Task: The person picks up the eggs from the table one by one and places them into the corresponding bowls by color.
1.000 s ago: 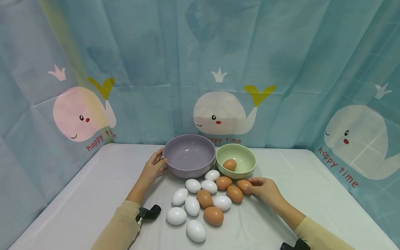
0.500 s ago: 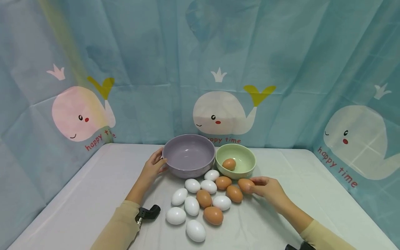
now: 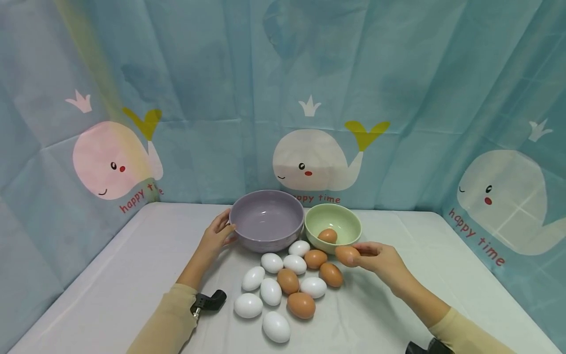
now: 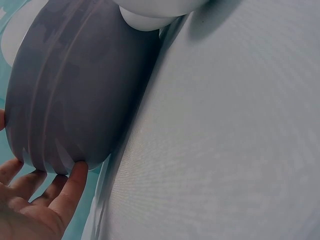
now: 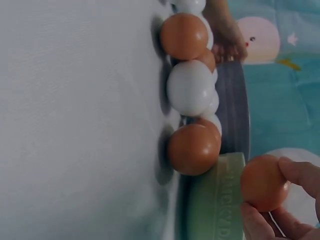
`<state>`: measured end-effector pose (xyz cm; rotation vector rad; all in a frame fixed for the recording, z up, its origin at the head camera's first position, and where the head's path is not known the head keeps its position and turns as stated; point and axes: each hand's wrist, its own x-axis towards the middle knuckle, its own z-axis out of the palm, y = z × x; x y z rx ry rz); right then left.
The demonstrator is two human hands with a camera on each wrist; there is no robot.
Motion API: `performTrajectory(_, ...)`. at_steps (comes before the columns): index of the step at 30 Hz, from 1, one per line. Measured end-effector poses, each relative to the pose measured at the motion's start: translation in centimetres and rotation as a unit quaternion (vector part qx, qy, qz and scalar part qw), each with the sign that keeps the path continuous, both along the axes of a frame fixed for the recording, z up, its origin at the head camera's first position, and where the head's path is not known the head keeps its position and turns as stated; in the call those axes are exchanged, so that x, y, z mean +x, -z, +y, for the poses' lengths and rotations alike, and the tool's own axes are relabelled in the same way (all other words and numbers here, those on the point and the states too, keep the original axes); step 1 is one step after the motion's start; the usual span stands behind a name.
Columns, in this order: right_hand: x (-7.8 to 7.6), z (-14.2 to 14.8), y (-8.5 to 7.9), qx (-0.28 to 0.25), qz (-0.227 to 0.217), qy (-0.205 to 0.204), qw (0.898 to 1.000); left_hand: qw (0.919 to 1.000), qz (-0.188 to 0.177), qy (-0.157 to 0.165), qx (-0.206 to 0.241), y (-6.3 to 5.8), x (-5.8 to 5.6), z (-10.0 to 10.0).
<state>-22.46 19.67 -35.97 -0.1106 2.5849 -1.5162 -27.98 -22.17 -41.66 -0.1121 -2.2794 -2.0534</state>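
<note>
Right hand (image 3: 381, 260) on the egg now: thumb and fingertips are pinching a held brown egg (image 3: 346, 255), and the right wrist view is showing it clear of the tabletop, about level with the rim of the green bowl (image 3: 347, 223). That bowl is sitting just beyond the right hand, slightly to its left, and another brown egg (image 3: 327, 235) is lying inside it.

Over on the other side, the left hand (image 3: 215, 236) is keeping its fingers spread, the tips resting against the outer wall of the purple bowl (image 3: 267, 245). That larger bowl is standing immediately to the right of the left hand, its flank right by the green one.

Between the two hands and nearer the person, the loose eggs are crowding together: eight white eggs (image 3: 313, 287) are lying there, with four loose brown eggs (image 3: 301, 305) mixing in. One brown one is resting closest to the right hand, just below its fingers; a white one is lying nearest the person.

Beneath both hands a white table (image 3: 380, 314) is stretching out, and beyond them a blue curtain (image 3: 199, 162) is hanging, showing crowned whales (image 3: 309, 160).
</note>
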Motion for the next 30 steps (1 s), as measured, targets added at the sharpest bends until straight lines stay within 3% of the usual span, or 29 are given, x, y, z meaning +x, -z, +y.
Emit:
performTrajectory(11, -1.0, -1.2, -1.4, -0.014, 0.007, -0.002, 1.0, 0.9999, -0.001, 0.006, 0.009, 0.0, 0.1, 0.0)
performTrajectory(22, -4.0, -2.9, -2.5, -0.05, 0.009, 0.004, 0.999, 0.9999, 0.007, 0.007, 0.004, 0.3, 0.0, -0.1)
performTrajectory(30, -5.4, -3.5, -2.9, -0.06, 0.008, 0.005, 0.998, 0.9999, 0.009, 0.008, 0.005, 0.1, 0.1, -0.1)
